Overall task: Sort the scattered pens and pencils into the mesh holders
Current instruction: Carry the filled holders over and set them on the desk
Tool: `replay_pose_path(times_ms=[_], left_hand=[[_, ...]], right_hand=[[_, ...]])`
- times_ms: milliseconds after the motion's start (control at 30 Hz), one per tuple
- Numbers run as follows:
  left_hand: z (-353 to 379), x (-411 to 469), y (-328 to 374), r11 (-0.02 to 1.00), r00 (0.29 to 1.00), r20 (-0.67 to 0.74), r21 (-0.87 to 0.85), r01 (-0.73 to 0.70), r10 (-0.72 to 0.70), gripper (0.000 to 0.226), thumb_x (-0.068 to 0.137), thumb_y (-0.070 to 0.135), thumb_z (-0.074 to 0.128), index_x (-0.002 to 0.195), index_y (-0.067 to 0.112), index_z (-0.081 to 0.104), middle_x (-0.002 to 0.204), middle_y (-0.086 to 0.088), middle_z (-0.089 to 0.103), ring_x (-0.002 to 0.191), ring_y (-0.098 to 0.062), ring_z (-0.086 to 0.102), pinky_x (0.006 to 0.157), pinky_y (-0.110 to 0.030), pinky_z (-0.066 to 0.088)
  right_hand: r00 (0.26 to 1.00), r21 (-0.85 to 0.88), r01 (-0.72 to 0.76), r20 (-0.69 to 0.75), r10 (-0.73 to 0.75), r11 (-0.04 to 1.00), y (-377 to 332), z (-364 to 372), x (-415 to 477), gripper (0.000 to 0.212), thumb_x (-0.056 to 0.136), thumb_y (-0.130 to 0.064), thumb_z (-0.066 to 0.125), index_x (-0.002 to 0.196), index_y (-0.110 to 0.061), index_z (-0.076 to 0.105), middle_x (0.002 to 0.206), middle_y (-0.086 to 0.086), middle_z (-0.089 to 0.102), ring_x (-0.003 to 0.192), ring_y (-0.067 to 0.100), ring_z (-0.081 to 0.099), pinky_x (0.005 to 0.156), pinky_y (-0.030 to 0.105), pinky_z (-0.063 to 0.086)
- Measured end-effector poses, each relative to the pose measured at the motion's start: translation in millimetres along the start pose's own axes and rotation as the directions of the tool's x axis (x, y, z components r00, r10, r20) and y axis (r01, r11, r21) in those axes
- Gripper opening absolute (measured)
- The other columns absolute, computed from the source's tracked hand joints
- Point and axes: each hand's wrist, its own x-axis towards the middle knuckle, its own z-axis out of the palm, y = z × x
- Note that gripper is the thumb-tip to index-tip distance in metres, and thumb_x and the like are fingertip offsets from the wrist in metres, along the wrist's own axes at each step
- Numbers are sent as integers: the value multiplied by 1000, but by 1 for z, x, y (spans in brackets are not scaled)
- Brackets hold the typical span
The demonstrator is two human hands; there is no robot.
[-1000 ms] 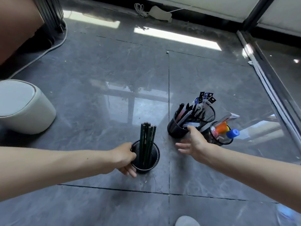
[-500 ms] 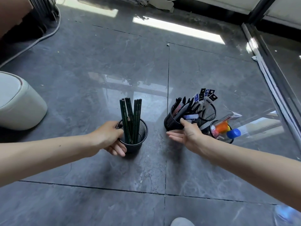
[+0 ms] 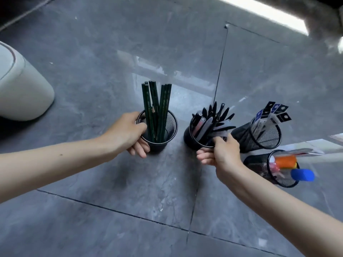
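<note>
Compared with half a second earlier, the right hand, then held with fingers extended beside the pen holder, is now wrapped around that holder's near side. The thumb is laid at the rim among the pens and the fingers are curled against the wall below. The dark green pencils, bunched upright before, are now splayed into a V. The left hand is kept on the pencil holder, which is gripped at its left side, with the thumb hooked over the rim and the fingers curled round the solid base band.

Both holders are stood upright on the grey tiled floor, near each other but apart, and a tile joint is seen running between them. The pen holder is crammed with black pens, which are fanned out toward the right. Just to the right a third mesh holder is placed, with flat carded packets standing out of its top. Whether it touches the pen holder cannot be told, as the gap is covered by the right hand. Nearer the person, a fourth mesh holder is filled with thicker items, among them an orange marker and a blue cap. At the far left a pale rounded bin is partly cut off by the frame edge.
</note>
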Motion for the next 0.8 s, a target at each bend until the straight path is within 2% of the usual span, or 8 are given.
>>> replay_pose_path(times_ms=[133,233,333,533,633,800], left_hand=[[1,-8,-8,997,997,-70,-58,-43,39,38,82,-2,31,92,28,53,50,-19,64,39,-24,63,28,-18,36],[2,-23,-16,990,989,-137,-123,-67,50,46,82,-3,33,93,35,55,47,-19,62,38,-24,62,29,-18,36],[3,-38,-21,980,977,-207,-175,-98,61,49,79,3,36,89,45,59,50,-16,64,37,-24,61,30,-18,37],[7,-62,-27,959,969,-246,-267,-96,28,42,78,2,36,93,34,59,52,-16,65,35,-23,60,29,-18,37],[8,-74,-23,955,968,-250,-290,-62,-13,47,80,-2,35,99,34,58,54,-14,66,36,-22,61,31,-16,36],[12,-104,-3,951,968,-216,-304,57,-127,47,82,-2,32,114,25,54,54,-9,67,41,-23,64,31,-17,37]], right_hand=[[996,-28,43,78,-41,999,-1,8,-13,29,89,2,27,86,-14,51,41,16,55,28,20,51,28,18,36],[992,8,52,115,-52,999,2,11,-24,28,90,0,28,87,-14,52,41,14,55,28,20,50,29,17,35],[994,57,52,94,-57,997,7,11,-33,22,91,-1,32,91,-10,52,43,15,57,28,20,50,28,19,34],[999,58,41,27,-43,997,19,1,-54,21,92,-2,34,87,-14,50,42,13,57,28,20,51,28,20,35],[1000,101,-6,-16,7,995,22,1,-64,21,92,-1,33,88,-14,49,42,12,57,29,18,52,29,18,35],[996,176,-91,-8,94,980,7,7,-94,17,93,-2,34,96,-11,49,43,13,57,31,18,54,30,17,37]])
